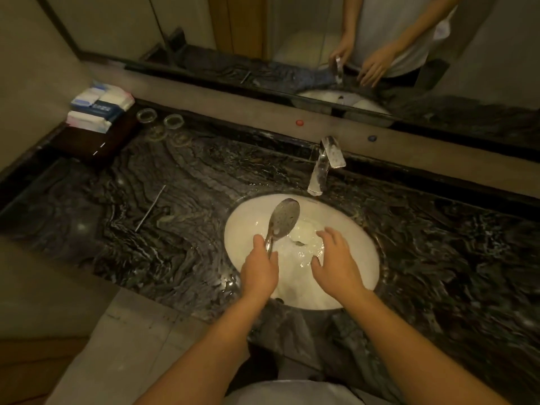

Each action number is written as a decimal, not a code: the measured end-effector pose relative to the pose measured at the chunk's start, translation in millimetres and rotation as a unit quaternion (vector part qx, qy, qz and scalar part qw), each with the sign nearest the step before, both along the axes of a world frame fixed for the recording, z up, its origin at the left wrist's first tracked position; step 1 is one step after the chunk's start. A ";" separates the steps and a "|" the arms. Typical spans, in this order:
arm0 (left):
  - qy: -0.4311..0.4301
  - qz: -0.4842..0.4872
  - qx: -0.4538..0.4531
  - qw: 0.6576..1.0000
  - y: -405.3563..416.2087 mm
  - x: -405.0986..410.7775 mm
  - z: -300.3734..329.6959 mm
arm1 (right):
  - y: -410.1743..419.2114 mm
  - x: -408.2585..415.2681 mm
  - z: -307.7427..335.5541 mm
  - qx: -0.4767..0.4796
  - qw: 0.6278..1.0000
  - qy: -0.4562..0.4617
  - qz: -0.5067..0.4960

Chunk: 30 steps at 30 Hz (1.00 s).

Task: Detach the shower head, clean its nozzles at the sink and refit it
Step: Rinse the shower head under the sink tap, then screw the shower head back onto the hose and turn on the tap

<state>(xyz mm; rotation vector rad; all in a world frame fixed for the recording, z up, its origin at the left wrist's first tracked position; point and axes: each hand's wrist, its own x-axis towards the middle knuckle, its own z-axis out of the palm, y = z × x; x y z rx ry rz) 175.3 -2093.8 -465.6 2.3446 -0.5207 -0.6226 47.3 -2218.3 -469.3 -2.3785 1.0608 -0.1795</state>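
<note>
A chrome shower head [284,215] is held over the white oval sink [359,252], its round nozzle face turned up and towards me. My left hand [260,270] grips its thin handle from below. To the right of it, my right hand [336,264] hovers above the basin with its fingers spread and nothing in it. The chrome tap [323,168] stands behind the sink, its spout pointing over the basin rim.
Dark marble counter [163,217] surrounds the sink. At the back left stand a dark tray with wrapped toiletries [99,106] and two glass dishes [163,118]. A thin metal rod [150,208] lies left of the sink. A mirror [321,39] lines the wall.
</note>
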 end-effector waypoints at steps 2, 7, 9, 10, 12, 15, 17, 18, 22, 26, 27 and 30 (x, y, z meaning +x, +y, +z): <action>-0.009 0.017 -0.011 1.000 4.0 -11.5 5.7 | -0.2 -7.2 3.7 -0.007 1.000 -0.010 0.010; 0.117 0.132 -0.117 0.977 18.4 -50.8 18.9 | 3.7 -31.7 6.0 -0.033 0.997 -0.021 0.072; 0.193 0.190 -0.178 0.946 32.0 -71.3 21.6 | 10.4 -46.6 2.3 -0.050 0.993 0.001 0.107; 0.211 0.209 -0.198 0.934 40.7 -82.5 22.4 | 14.6 -55.0 0.4 -0.048 0.991 0.009 0.126; 0.227 0.245 -0.221 0.916 61.9 -109.5 24.0 | 24.8 -72.5 -1.4 -0.030 0.984 0.012 0.175; 0.248 0.305 -0.264 0.881 95.1 -153.9 27.0 | 50.5 -96.6 3.1 0.004 0.969 0.001 0.246; 0.249 0.340 -0.280 0.862 118.9 -182.6 29.9 | 75.0 -111.1 9.2 0.008 0.958 -0.003 0.288; 0.245 0.358 -0.285 0.855 130.9 -196.2 32.0 | 87.6 -116.7 12.5 0.000 0.951 -0.002 0.310; 0.220 0.429 -0.302 0.822 185.5 -245.3 40.0 | 140.3 -132.0 22.2 -0.002 0.916 -0.005 0.401; 0.197 0.495 -0.317 0.785 247.1 -287.8 46.2 | 200.0 -142.4 27.8 0.016 0.873 -0.010 0.488; 0.190 0.513 -0.322 0.773 263.6 -298.9 47.8 | 217.0 -145.4 29.5 0.017 0.860 -0.010 0.509; 0.161 0.566 -0.335 0.736 314.0 -336.9 52.9 | 273.9 -158.0 35.2 0.019 0.819 -0.019 0.573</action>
